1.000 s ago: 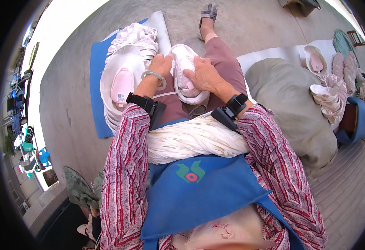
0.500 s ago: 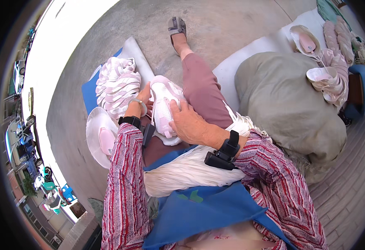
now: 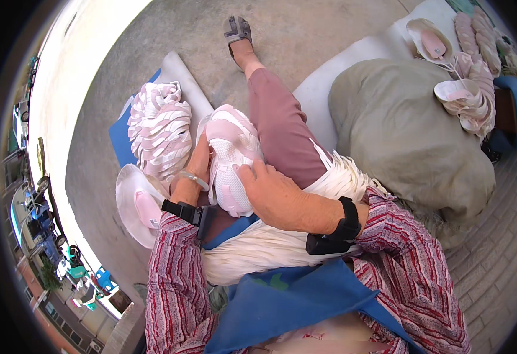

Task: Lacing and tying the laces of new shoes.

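A pink and white mesh shoe upper (image 3: 226,138) rests over my lap, toe end toward me. My left hand (image 3: 199,162) grips its left edge, most of the fingers hidden beneath it. On the opposite side, my right hand (image 3: 273,197) pinches the mesh near the middle, thumb and index finger meeting the surface; its other fingers are curled out of sight. Across my thighs, below the upper, lies a thick bundle of white laces (image 3: 258,253). Close by my left wrist sits another loose upper with a pink tongue (image 3: 146,209).
Stacked uppers (image 3: 161,130) lie on a blue and white sheet at the left. A large grey-green sack (image 3: 409,153) bulges at my right. Beyond it, more pink uppers (image 3: 471,97) hang near a blue chair-like object (image 3: 515,112). A blue apron (image 3: 288,301) covers my lap.
The upper has been turned and tilted, so its mesh faces me more fully. My left hand has slid further underneath, and my right hand now pinches at the mesh. The view has shifted slightly.
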`<state>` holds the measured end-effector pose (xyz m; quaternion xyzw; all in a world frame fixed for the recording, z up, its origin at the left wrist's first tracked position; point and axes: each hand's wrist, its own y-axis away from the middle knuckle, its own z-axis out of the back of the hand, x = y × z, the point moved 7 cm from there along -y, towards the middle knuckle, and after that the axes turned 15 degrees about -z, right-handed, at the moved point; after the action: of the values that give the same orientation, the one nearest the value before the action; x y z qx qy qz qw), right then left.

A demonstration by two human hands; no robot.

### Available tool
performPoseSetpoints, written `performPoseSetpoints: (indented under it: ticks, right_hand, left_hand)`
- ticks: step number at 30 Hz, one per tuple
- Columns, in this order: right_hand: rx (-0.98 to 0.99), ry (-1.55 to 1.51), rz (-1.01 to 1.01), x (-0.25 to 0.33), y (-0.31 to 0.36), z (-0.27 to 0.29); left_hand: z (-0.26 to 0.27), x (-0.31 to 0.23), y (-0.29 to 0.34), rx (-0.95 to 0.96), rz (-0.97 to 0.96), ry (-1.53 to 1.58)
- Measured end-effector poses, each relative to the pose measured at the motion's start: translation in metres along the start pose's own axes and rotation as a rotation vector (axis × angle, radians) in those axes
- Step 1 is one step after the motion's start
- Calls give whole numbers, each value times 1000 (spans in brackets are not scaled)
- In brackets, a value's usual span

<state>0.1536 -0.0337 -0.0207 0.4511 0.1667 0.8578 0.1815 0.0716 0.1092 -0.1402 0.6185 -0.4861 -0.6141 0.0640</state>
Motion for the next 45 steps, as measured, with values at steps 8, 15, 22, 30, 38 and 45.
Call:
performPoseSetpoints:
  ticks: [8, 15, 22, 30, 38, 45]
  right_hand:
    - [-76, -71, -18, -6, 1, 1]
    - [-244, -18, 55, -10, -29, 11]
    - [-308, 79, 89, -8, -41, 22]
    - [-390, 161, 184, -12, -51, 27]
    - [-462, 59, 303, -14, -38, 36]
    - [130, -95, 235, 6, 40, 40]
  left_hand:
    - [-19, -41, 42, -106, -294, -20]
    - [-8, -42, 34, -106, -520, 122]
    - [0, -36, 39, -153, -528, -257]
    - [4, -19, 132, 153, -803, -1549]
    - [-46, -44, 152, 300, -1048, -1373]
    - [-54, -7, 145, 231, -856, -1828]
